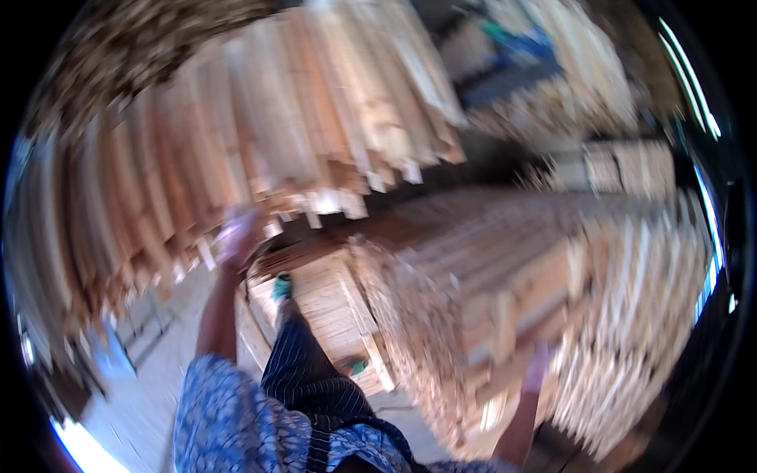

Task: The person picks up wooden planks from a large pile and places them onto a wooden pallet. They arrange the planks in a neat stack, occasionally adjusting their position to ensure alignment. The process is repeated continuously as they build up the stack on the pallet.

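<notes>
Head camera, and it's a blurry one! Up goes the left hand [240,236], right at the lower ends of the long row of planks [292,118], their ragged tips just beside and above the fingers. Touching or a shade apart? Can't tell, and whether those fingers are curled around wood or spread, the smear won't say.

Over to the right hand [536,369], set against the side of the big board stack [505,229], with the bundled sticks [623,315] just beyond it; fingers smudged too, grip impossible to call.

Down below, a wooden platform [319,296] bears one green shoe [282,285] toward its far end, another green shoe [355,367] near its close edge. Top right, a dark surface [512,85] carries a blue-and-green heap [520,43], too smeared to identify.

Planks run off past the upper rim, the right forearm is cut by the lower edge, and the brown pile [134,55] at upper left is mere streaks.
</notes>
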Demonstrator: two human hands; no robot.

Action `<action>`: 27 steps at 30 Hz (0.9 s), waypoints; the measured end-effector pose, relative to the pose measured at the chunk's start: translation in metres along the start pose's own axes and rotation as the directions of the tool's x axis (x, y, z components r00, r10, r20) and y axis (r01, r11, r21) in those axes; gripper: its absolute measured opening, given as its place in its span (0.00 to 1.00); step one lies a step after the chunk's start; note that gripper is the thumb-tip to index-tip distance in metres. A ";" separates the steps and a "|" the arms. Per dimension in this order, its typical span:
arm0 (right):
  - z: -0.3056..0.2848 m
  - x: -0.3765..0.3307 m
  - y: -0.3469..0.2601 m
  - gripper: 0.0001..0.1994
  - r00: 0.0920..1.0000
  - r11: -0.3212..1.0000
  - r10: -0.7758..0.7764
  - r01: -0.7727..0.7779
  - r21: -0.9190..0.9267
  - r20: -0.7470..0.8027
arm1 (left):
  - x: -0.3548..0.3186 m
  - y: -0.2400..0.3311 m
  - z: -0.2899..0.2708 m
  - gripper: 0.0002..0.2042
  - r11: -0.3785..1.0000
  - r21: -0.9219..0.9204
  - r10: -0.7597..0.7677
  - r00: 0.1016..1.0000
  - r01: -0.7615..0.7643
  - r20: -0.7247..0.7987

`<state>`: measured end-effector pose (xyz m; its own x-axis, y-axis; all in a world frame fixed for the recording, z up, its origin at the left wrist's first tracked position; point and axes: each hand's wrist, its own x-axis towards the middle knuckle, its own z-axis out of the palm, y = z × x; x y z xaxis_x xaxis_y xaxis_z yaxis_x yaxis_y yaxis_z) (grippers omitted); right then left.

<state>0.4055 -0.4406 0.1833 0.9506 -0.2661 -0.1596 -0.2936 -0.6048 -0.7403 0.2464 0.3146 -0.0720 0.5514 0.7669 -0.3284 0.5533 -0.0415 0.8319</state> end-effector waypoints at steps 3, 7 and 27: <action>-0.013 0.031 0.032 0.45 0.998 0.989 0.005 -0.014 -0.146 -0.057 | -0.056 -0.001 -0.032 0.32 0.932 -0.358 0.123 0.978 -0.055 0.168; 0.039 0.011 -0.081 0.51 0.978 0.979 0.184 -0.191 -0.076 -0.095 | -0.185 0.102 -0.040 0.35 0.847 -0.532 0.210 0.921 -0.004 0.328; -0.260 -0.212 0.172 0.42 0.970 0.692 0.243 -0.182 -0.699 -0.013 | -0.549 0.280 0.175 0.37 -0.083 0.427 0.393 0.364 -0.900 0.844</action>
<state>0.1273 -0.6831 0.2600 0.8495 -0.4145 -0.3263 -0.4466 -0.8943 -0.0265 0.2077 -0.2300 0.2637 0.9454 -0.2779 -0.1704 -0.2759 -0.9605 0.0355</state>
